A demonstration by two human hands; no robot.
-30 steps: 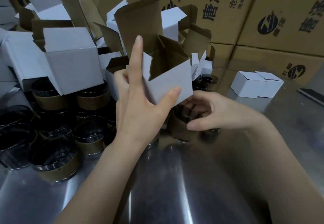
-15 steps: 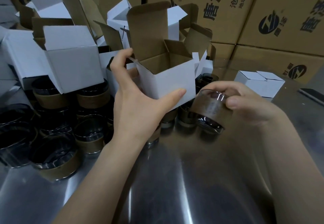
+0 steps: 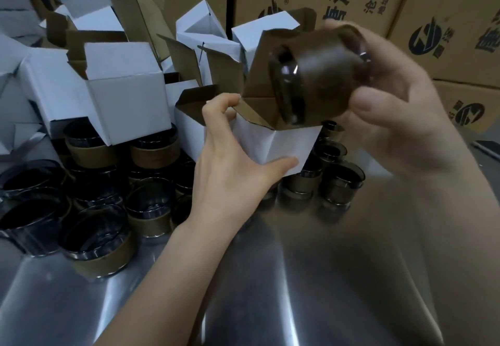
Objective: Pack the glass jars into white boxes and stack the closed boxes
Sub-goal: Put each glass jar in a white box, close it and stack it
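The left hand (image 3: pixel 232 164) grips an open white box (image 3: pixel 278 145) at mid-scene, thumb across its near face and fingers hooked over the left rim, holding it clear of the worktop (image 3: pixel 297 278) with its brown flaps standing up. The right hand (image 3: pixel 400 107) is closed round a jar (image 3: pixel 316 80) with a brown sleeve, thumb on the near side and fingers over the far side. The jar lies tipped on its side, one dark glass end facing left and down, right at the box's open mouth; whether it touches the rim cannot be told, as it is blurred. Below the box and to the left, many more jars (image 3: pixel 151 153) stand crowded on the shiny metal worktop, some stacked, each with a brown band. Behind them at far left lies a heap of empty white boxes (image 3: pixel 127 94), flaps open at all angles. Large brown cartons (image 3: pixel 446 15) with printed characters and a round logo fill the far side and the right. A dark flat object at the right edge is too cropped to identify.
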